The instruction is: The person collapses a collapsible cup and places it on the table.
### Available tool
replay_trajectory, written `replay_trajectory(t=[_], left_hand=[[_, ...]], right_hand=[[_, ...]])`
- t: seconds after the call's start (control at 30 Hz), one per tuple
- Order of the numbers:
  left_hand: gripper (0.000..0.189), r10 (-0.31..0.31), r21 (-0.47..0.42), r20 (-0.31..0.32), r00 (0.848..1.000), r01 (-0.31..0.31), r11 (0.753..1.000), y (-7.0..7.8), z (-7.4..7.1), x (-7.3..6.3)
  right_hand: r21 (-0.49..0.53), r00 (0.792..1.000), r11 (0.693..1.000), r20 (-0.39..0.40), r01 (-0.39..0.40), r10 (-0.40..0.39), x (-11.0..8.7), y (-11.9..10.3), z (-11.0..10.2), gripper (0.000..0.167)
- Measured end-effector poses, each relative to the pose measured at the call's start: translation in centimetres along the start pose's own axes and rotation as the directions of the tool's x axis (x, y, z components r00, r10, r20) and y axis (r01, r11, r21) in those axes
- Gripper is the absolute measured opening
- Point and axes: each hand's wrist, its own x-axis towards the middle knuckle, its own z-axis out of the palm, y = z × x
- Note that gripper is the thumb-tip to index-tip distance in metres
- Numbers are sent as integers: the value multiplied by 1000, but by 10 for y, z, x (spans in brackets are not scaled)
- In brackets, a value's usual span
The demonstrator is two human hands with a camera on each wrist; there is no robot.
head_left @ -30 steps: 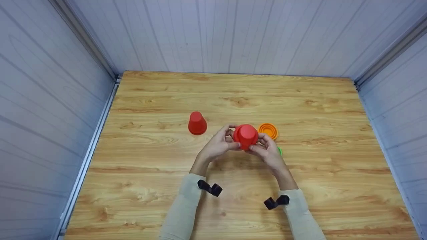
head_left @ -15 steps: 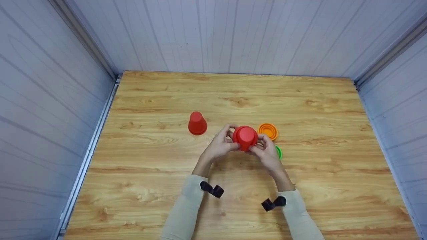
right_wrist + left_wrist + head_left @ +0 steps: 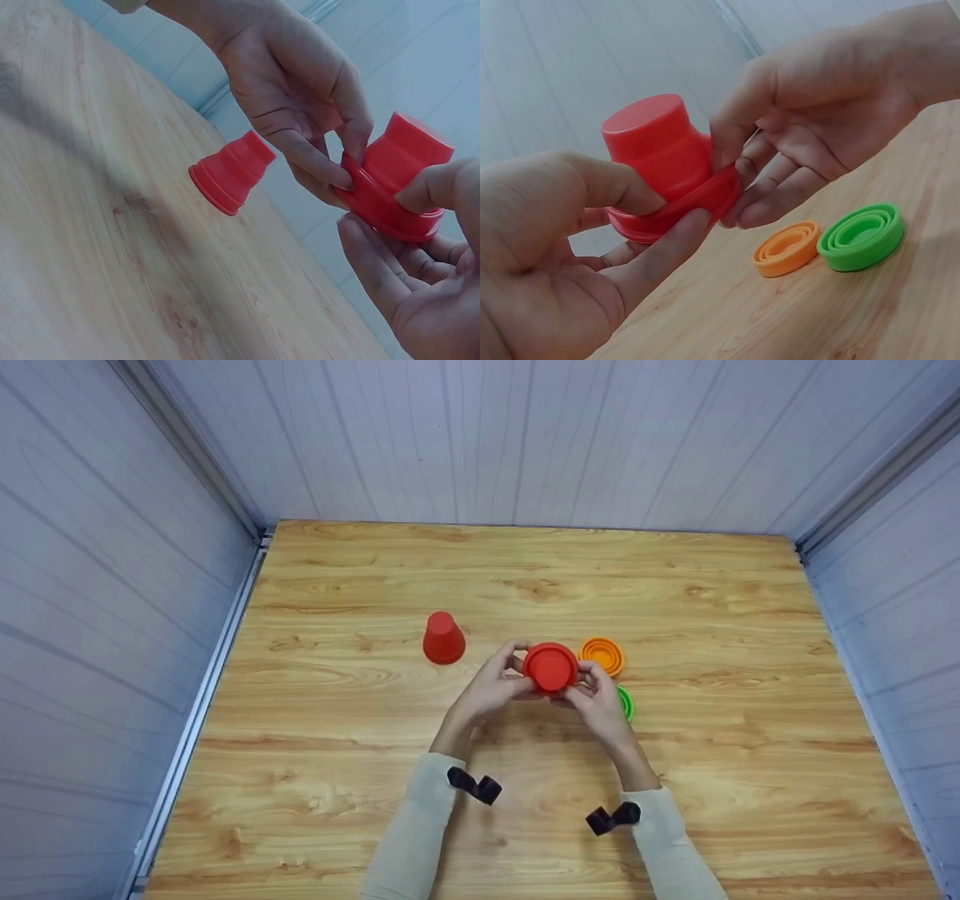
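Both hands hold a red collapsible cup [image 3: 553,669] above the table, its flat base turned up. In the left wrist view the cup [image 3: 660,161] is partly folded, its lower rings tucked into the wide rim. My left hand [image 3: 491,686] pinches the rim on one side, thumb above and fingers below. Opposite it, my right hand [image 3: 604,711] pinches the rim the same way. Another red collapsible cup [image 3: 444,640] stands extended, base up, left of the hands; the right wrist view shows its stepped wall [image 3: 234,176].
An orange collapsible cup [image 3: 787,248] and a green one [image 3: 861,238] lie folded flat, side by side, beyond the right hand, which partly covers the green one in the head view. The wooden table [image 3: 337,780] has pale panel walls [image 3: 480,442] on its left, back and right.
In the head view the held cup now shows more end-on and looks shorter, its base centred in the rim. Both hands keep their grip; the right hand has shifted slightly, uncovering more of the green cup.
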Motion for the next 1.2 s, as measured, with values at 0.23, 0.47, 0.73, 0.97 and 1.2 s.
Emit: replay_trajectory(t=[0.23,0.47,0.73,0.97,1.2], left_hand=[[41,9,-14,84,996,-8,1000,1,-7,-3],[38,13,-59,131,991,-6,998,1,-12,-4],[36,-24,6,155,988,24,1000,4,-14,-6],[60,11,8,185,983,-13,1000,5,-16,-8],[46,22,-26,188,982,-17,1000,9,-15,-9]], right_hand=[[-31,1000,999,-6,16,-16,0,-1,-4,41],[107,998,994,56,-7,1,-2,-4,-7,48],[169,991,985,120,32,-53,-2,-10,-12,50],[84,989,994,124,71,-81,-3,-13,-13,46],[88,992,994,101,66,-75,-4,-13,-13,43]])
